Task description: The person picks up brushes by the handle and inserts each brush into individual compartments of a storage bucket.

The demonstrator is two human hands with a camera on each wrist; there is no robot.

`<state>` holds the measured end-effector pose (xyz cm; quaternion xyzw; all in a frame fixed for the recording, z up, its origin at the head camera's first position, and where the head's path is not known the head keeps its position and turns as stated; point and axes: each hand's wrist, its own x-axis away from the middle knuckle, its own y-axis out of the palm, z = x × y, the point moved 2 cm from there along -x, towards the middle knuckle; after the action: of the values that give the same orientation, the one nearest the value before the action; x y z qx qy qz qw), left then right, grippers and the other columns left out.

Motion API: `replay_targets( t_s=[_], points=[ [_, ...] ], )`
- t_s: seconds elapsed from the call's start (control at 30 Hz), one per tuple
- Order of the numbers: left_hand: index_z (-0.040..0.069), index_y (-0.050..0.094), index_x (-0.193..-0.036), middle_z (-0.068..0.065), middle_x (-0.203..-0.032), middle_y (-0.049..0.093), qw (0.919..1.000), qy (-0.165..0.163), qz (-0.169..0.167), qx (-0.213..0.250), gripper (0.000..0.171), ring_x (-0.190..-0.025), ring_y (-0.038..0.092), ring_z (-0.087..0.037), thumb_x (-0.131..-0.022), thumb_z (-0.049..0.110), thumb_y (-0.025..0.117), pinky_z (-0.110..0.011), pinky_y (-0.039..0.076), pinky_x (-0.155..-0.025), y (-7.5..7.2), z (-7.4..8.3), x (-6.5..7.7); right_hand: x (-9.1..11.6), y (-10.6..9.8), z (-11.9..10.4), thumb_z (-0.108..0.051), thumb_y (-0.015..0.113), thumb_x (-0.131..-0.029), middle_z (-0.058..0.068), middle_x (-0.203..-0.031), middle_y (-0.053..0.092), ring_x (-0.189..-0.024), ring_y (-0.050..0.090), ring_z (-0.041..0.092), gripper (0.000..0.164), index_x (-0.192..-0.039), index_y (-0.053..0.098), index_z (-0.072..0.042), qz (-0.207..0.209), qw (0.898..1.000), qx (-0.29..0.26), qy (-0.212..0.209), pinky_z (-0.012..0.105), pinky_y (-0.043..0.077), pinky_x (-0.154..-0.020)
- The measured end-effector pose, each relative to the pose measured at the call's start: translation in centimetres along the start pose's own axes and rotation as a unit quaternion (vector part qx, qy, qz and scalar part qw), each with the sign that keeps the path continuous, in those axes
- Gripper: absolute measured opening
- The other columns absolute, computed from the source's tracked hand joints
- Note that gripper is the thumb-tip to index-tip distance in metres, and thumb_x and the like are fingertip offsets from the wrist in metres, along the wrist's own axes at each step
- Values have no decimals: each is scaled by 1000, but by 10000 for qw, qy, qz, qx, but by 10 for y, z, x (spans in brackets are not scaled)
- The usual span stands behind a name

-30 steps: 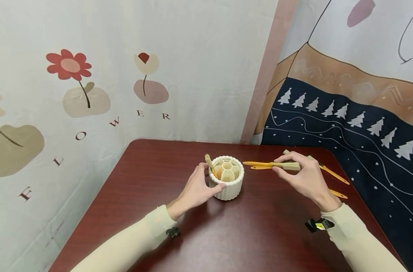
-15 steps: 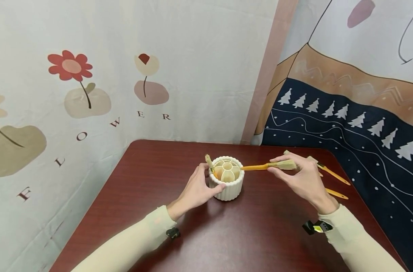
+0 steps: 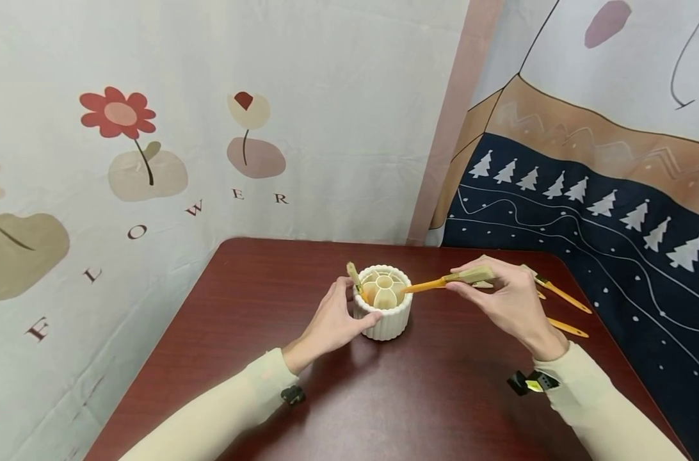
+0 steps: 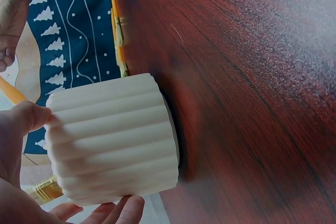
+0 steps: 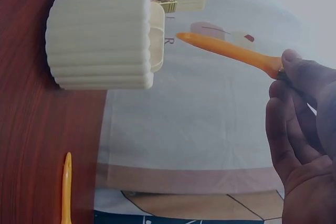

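Note:
A cream ribbed round holder [image 3: 386,325] with a divided insert stands upright on the table. My left hand [image 3: 333,318] grips its left side, thumb at the front rim and fingers round the back. One brush [image 5: 181,4] stands in the holder, its pale bristles up. Between thumb and fingertips my right hand [image 3: 507,301] pinches another brush [image 3: 430,284] near its ferrule, bristles toward the palm. Its orange handle points left, and in the right wrist view the handle tip is just above the holder's opening, apart from the rim.
Beyond the right hand, more brushes with orange handles lie on the dark red table [image 3: 257,307], among them a brush [image 3: 562,296] near the right edge and a handle [image 3: 567,328] partly behind the wrist. Printed cloths [image 3: 338,128] hang behind the table.
My right hand has moved left with the brush, bringing its handle tip from right of the holder to over its right rim, and the brush is now more tilted. The left hand stays put.

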<state>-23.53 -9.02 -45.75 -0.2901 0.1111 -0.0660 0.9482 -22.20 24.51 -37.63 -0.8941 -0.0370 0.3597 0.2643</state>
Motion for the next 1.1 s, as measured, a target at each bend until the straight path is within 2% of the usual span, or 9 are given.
replay_targets(
  t_s=[0.43,0.7,0.9,1.1],
  points=[
    [5,56,-153,-20,-149,68,10000,-42,-76,-13,81,-131,79,-35,-93,40,97,-52,65,-109,0,-1,-1,-6,10,-9,9,100,-82,3,-109,89,-97,81,-1,42,-116,90,-14,0,9999,-110,-69,17,67,-83],
    [5,57,-152,-19,-150,68,9999,-26,-35,-100,80,-131,77,-36,-93,41,97,-53,64,-109,0,-1,-2,-11,17,-10,11,99,-83,1,-114,89,-102,81,3,46,-117,89,-18,-142,9990,-338,-243,20,69,-89],
    [5,57,-153,-18,-147,69,9998,-17,-42,-213,81,-128,76,-34,-93,42,97,-50,63,-107,0,0,-1,-13,22,-10,12,99,-84,2,-115,89,-104,81,4,45,-117,89,-17,-225,9983,-352,-403,21,69,-94],
    [4,57,-153,-19,-146,69,9997,8,-32,-248,80,-128,74,-36,-93,41,96,-49,61,-106,-1,1,-1,-17,28,-11,9,98,-86,1,-116,89,-101,80,5,43,-118,88,-17,-325,9974,-326,-562,20,68,-93]
  ],
)
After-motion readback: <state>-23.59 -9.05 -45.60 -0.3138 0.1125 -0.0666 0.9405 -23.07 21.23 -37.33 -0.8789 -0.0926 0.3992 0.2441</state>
